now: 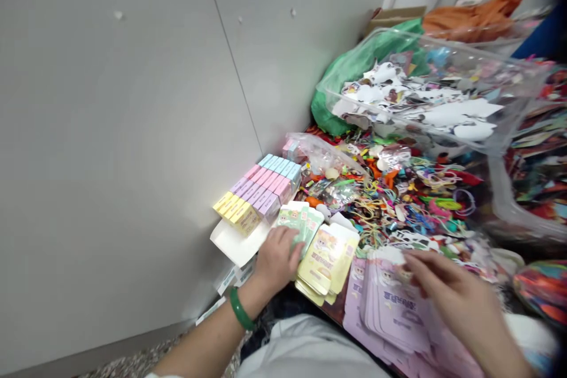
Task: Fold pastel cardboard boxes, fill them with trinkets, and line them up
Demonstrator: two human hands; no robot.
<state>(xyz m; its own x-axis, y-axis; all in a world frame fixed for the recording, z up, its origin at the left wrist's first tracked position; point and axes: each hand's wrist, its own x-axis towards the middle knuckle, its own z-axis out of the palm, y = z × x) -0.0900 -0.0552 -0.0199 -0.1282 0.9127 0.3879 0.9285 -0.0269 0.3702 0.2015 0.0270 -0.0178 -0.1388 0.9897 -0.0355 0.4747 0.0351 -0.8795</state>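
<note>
Nothing legible; print on lilac cards (392, 301), yellow cards (328, 260) too blurred.

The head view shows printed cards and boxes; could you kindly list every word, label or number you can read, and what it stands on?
Lilac cards: printed characters, too blurred to read.
Pale yellow cards: likewise too blurred.
Pastel boxes: markings too small.
Nothing is legible to quote.

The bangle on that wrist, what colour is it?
The bangle is deep green, and it shows best in the head view.

Green cards (297, 225), under left hand (277, 261), fanned lilac cards (390, 301), under right hand (456, 301)
</note>
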